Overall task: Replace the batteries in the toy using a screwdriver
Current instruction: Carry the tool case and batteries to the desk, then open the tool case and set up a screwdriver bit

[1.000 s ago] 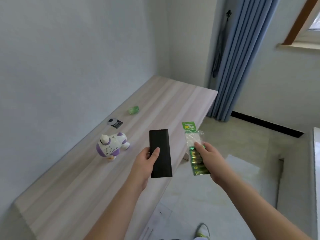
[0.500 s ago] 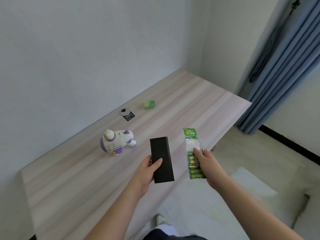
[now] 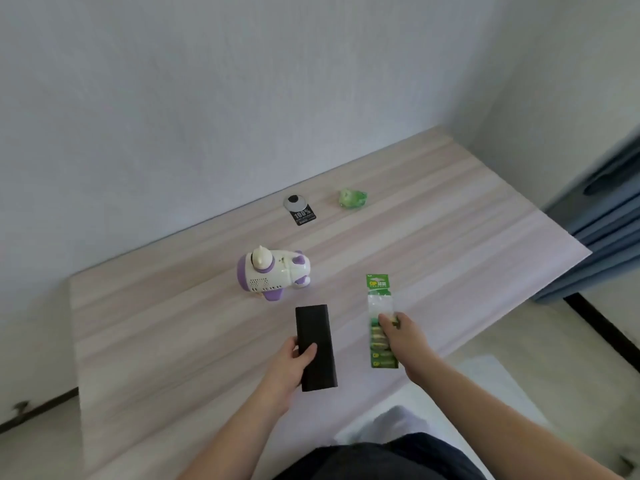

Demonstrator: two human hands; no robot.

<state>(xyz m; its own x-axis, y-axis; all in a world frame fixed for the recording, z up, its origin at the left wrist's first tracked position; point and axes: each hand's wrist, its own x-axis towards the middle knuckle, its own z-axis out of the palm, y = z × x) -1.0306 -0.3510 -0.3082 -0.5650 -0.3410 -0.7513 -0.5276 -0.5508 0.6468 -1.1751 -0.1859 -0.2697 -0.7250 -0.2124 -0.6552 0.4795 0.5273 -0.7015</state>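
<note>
Left hand (image 3: 289,363) grips black case (image 3: 315,346); right hand (image 3: 403,336) pinches battery pack (image 3: 379,292).

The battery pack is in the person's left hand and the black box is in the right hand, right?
No, they are swapped. The head view shows the right hand holding the battery pack and the left hand holding the black box.

left hand (image 3: 289,367) gripping, right hand (image 3: 405,336) pinching, forearms extended

You're in a plain home room, pale textured walls (image 3: 173,98) meeting in a corner, a long wood-grain tabletop (image 3: 433,244) against them, blue curtains (image 3: 613,216) hanging at your right, light floor with dark skirting (image 3: 602,327).
</note>
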